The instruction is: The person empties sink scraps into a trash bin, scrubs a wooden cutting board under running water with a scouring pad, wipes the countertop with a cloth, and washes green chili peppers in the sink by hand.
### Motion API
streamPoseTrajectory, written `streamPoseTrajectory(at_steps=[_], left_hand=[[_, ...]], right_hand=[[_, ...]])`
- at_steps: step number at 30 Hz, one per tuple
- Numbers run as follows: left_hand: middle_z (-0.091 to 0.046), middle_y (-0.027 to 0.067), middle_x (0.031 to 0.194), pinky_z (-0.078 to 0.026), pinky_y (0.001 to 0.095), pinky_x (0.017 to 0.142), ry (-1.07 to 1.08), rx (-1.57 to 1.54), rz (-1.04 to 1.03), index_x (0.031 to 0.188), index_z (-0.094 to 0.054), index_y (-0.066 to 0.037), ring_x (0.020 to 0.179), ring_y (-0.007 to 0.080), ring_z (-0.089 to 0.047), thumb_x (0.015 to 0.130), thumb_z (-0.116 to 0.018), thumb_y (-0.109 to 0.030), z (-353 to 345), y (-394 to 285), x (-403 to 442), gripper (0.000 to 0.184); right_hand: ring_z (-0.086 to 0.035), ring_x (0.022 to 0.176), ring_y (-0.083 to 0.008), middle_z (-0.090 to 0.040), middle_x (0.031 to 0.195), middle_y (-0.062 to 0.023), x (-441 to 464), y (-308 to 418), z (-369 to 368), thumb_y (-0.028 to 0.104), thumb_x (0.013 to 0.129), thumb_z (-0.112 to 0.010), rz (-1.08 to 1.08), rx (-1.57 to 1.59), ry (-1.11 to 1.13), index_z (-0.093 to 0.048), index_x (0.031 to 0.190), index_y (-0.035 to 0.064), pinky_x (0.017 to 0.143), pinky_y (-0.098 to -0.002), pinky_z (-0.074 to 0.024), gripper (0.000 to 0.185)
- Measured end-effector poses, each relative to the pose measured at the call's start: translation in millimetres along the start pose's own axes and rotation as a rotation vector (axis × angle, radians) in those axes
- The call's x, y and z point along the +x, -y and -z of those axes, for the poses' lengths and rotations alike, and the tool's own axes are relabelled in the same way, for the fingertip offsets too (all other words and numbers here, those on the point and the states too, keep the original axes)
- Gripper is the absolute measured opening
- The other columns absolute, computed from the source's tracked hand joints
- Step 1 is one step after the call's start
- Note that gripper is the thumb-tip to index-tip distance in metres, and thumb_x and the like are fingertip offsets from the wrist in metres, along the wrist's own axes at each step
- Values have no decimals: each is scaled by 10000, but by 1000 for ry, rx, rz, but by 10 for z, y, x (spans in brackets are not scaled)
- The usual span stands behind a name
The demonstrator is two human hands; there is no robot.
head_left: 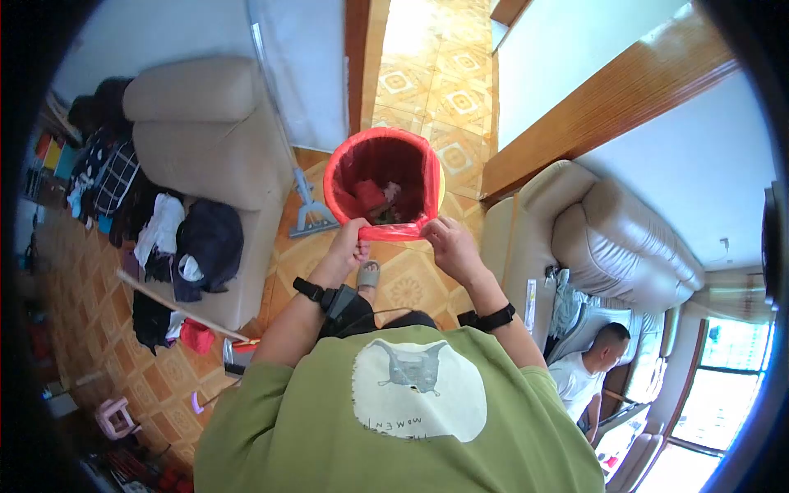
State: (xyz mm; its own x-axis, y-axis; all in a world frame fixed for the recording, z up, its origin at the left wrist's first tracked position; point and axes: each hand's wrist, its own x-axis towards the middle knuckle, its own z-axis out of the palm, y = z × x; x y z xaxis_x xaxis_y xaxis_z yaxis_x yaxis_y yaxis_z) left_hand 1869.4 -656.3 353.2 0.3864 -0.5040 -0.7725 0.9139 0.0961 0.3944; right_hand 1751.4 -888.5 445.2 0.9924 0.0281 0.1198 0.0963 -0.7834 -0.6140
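Note:
In front of my body stands a trash bin (335, 154) lined with a red plastic bag (393, 232), its edge folded over the rim. Crumpled red and pale waste (374, 195) lies inside at the bottom. My left hand (352, 244) is closed on the near edge of the bag, at its left end. At the right end of that edge, my right hand (450, 246) pinches the bag between thumb and fingers. The stretch of bag between my hands is pulled taut. Black straps are on both wrists.
A grey mop (312, 215) leans by the wall, left of the bin. Clothes lie on the beige sofa (197, 148) at left. Another sofa (625, 238) stands at right, near a seated person (583, 378). A doorway opens beyond the bin onto tiled floor (427, 82).

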Motion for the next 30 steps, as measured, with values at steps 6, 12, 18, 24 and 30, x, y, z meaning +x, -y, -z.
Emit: streamPoseTrajectory(at_steps=[6,12,18,24,30], left_hand=[[-368,-54,490,-250,254,370,118,72,144,600,-419,-193,395,95,-327,893,-540,-306,-1324,-1169,1084,336],[-298,-68,472,-235,254,371,187,57,166,586,-380,-203,390,91,-286,892,-521,-283,-2458,-2192,2539,346],[-287,-81,475,-228,241,365,79,69,79,588,-371,-207,386,79,-277,886,-522,-260,-3405,-3435,3535,338],[-283,-79,472,-234,247,360,27,36,-13,584,-359,-212,385,78,-280,889,-528,-269,-3820,-4968,4412,353],[-304,-67,476,-231,249,360,-43,-47,-27,588,-361,-216,389,85,-280,881,-539,-289,-4079,-6564,5839,350]], right_hand=[[-651,982,-364,-673,1011,-137,924,-1289,722,12,894,-614,8,-108,-261,-638,1000,71,845,-453,-536,123],[-717,799,-258,-715,935,-161,2279,-3075,1233,128,906,-659,-465,271,-386,-657,1009,22,745,-367,-553,148],[-710,758,-169,-705,799,-99,4029,-4424,2023,354,980,-683,-611,607,-416,-658,942,-10,713,-328,-561,367],[-638,561,-140,-654,647,-86,6072,-5230,2438,314,1039,-597,-413,407,-350,-617,797,9,540,-334,-527,389],[-609,627,-113,-655,734,-37,8192,-6436,2207,310,1059,-521,-633,780,-141,-644,891,53,563,-300,-483,330]])
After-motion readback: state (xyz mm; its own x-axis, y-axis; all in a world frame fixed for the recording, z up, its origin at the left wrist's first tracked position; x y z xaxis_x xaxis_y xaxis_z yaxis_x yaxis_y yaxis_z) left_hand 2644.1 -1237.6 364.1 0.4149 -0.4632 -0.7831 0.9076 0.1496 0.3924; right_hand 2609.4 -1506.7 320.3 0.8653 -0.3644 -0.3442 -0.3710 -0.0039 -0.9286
